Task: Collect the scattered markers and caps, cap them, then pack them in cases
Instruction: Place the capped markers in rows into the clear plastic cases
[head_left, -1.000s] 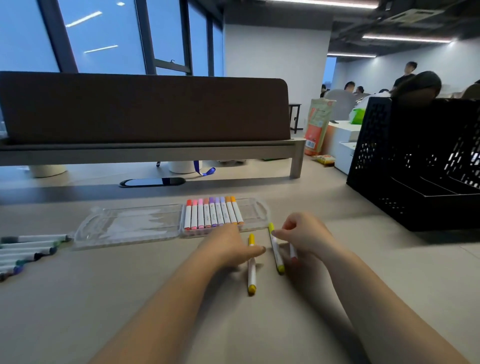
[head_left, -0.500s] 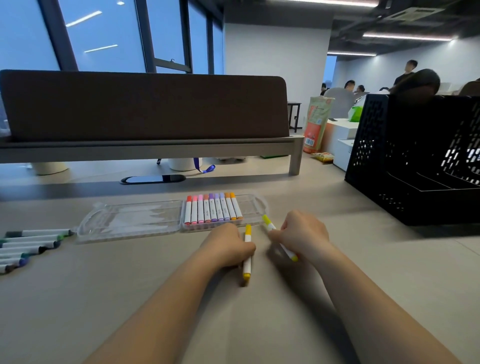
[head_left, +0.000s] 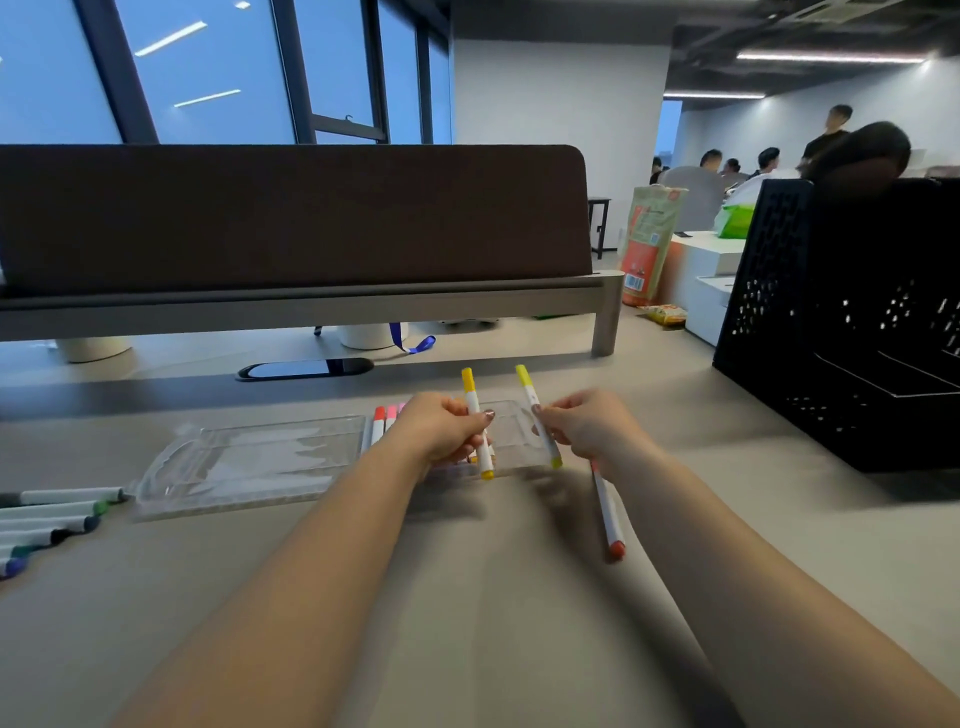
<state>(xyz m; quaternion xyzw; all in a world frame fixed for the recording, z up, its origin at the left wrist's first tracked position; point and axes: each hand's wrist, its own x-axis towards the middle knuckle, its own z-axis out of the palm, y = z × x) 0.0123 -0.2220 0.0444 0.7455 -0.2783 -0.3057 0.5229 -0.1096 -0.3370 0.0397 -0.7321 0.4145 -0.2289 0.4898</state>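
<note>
The left hand (head_left: 441, 428) has its grip clenched round a yellow marker (head_left: 477, 423), held nearly upright above the right half of the clear case (head_left: 260, 457). The right hand (head_left: 589, 431) grips a lemon marker (head_left: 539, 415) the same way, over the case's right edge. The two markers stand just beside each other without touching, each coloured at both ends.

A red-tipped marker (head_left: 609, 514) slants out from under the right hand, off the case's near right corner. I cannot tell whether it is held or lies on the counter (head_left: 467, 613).

Inside the case, red and pink markers (head_left: 384, 422) show just left of the left hand. A row of green and blue markers (head_left: 52, 519) lies near the case's left end. A black crate (head_left: 852, 332) stands well apart to the case's right, with a broad strip of counter between them. Behind the case a low shelf with a dark screen (head_left: 291, 218) spans the far side.
</note>
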